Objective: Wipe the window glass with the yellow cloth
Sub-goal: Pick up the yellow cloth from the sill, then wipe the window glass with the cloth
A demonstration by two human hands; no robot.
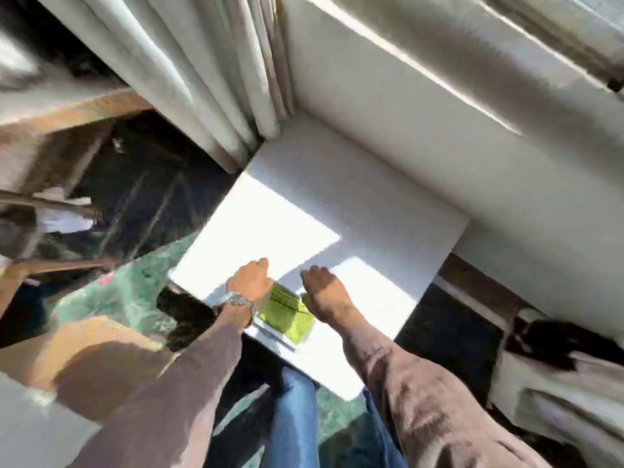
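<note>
The frame is motion-blurred. A folded yellow-green cloth (pixel 287 315) sits between my two hands, just above the near edge of a white ledge (pixel 364 204). My left hand (pixel 251 282), with a metal watch on its wrist, is fisted at the cloth's left edge. My right hand (pixel 324 292) is fisted at its right edge. Both seem to grip the cloth. A pale window frame (pixel 540 38) runs across the upper right, and the glass itself is not clear to see.
Cream curtains (pixel 202 79) hang in folds at the upper left, ending at the ledge's far corner. A white wall panel (pixel 439 123) rises behind the ledge. Green marbled floor (pixel 118 292) and dark furniture lie to the left, with bedding-like fabric (pixel 557 383) at the right.
</note>
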